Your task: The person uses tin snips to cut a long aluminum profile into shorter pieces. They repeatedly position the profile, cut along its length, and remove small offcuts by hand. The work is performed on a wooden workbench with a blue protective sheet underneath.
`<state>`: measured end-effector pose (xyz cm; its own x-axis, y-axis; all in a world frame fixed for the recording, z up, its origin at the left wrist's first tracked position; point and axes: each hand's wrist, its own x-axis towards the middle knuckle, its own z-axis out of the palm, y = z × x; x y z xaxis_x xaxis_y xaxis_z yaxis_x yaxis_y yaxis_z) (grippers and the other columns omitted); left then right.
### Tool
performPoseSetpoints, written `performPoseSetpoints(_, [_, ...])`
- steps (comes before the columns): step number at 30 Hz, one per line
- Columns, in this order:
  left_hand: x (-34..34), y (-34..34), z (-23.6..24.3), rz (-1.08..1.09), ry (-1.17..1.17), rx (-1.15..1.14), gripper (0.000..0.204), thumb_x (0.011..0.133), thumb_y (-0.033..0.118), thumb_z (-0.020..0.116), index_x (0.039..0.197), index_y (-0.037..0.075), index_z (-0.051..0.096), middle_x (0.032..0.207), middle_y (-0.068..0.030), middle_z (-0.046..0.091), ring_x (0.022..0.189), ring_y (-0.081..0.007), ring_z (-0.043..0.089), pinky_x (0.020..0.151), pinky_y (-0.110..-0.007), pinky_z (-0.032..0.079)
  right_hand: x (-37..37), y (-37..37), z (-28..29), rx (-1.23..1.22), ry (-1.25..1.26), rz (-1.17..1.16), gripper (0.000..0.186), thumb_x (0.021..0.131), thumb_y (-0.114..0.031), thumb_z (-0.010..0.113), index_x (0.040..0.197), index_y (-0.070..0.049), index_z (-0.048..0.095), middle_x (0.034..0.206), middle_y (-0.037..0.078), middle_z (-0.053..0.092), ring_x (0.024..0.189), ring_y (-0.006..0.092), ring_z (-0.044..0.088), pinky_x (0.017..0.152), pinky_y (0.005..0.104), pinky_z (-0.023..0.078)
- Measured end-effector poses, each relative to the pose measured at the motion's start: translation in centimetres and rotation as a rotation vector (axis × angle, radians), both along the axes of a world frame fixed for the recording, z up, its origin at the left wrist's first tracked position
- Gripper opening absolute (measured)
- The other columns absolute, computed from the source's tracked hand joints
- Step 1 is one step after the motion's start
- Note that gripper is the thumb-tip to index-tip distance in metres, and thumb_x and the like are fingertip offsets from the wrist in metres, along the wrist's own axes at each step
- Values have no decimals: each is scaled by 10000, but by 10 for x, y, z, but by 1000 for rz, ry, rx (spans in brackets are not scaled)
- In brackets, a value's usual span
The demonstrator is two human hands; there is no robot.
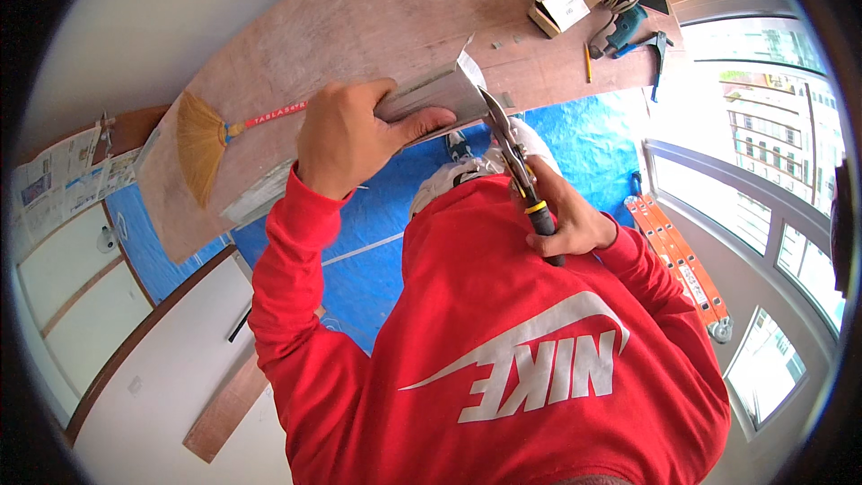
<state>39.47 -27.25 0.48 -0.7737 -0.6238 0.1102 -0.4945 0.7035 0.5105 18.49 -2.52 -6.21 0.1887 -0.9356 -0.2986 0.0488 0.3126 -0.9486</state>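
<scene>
My left hand (346, 135) grips a long silver sheet-metal channel (453, 94) near its right end, thumb along the near side and fingers over the top. A flap of the metal stands bent up at that end. My right hand (570, 211) is wrapped round the handles of a pair of tin snips (510, 144) with black and yellow grips. The snips point up and away, their blade tips close to the channel's right end; whether the blades touch the metal I cannot tell. More silver metal (260, 196) shows left of my left wrist, along the board's near edge.
A plywood tabletop (386, 18) carries a straw broom (202, 139) with a red handle, a small box (564, 9), a green drill (624, 27), a yellow pencil (588, 63) and a blue-and-black hand tool (660, 54). Blue sheeting (359, 247) covers the floor. An orange ladder (678, 256) lies right.
</scene>
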Motion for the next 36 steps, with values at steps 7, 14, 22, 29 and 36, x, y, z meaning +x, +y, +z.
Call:
performPoseSetpoints(7, [-6,10,-3,-69,63,-122,708,776,699,783,603,37,596,520,-170,578,493,-369,640,470,-388,501,-4,6,1,-22,79,15,1026,736,-129,774,1580,65,224,1400,199,492,1288,278,480,1120,355,366])
performPoseSetpoints(14, [-7,12,-7,-79,38,-56,713,784,706,770,604,37,606,528,-175,592,487,-360,648,460,-401,498,3,11,8,-60,132,9,997,798,-166,763,1588,47,193,1323,184,521,1200,269,514,1064,360,401])
performPoseSetpoints(22, [-12,9,-5,-93,5,-137,711,781,702,777,577,53,570,499,-156,562,447,-355,611,433,-391,469,3,1,13,97,11,-21,752,747,-73,649,1451,-7,393,956,54,499,887,168,488,807,311,450])
performPoseSetpoints(29, [-11,5,-1,-97,81,-75,717,766,680,806,551,60,519,477,-136,525,411,-333,565,424,-378,445,3,-7,20,81,-73,3,566,757,-48,638,1294,-12,463,908,16,477,807,127,461,697,284,429])
performPoseSetpoints(36, [-7,-1,-11,-95,117,-9,716,750,654,835,556,47,508,486,-145,491,427,-352,521,437,-390,425,-1,-10,18,161,-125,65,539,754,-29,649,1267,-21,486,895,15,501,798,117,480,688,293,439])
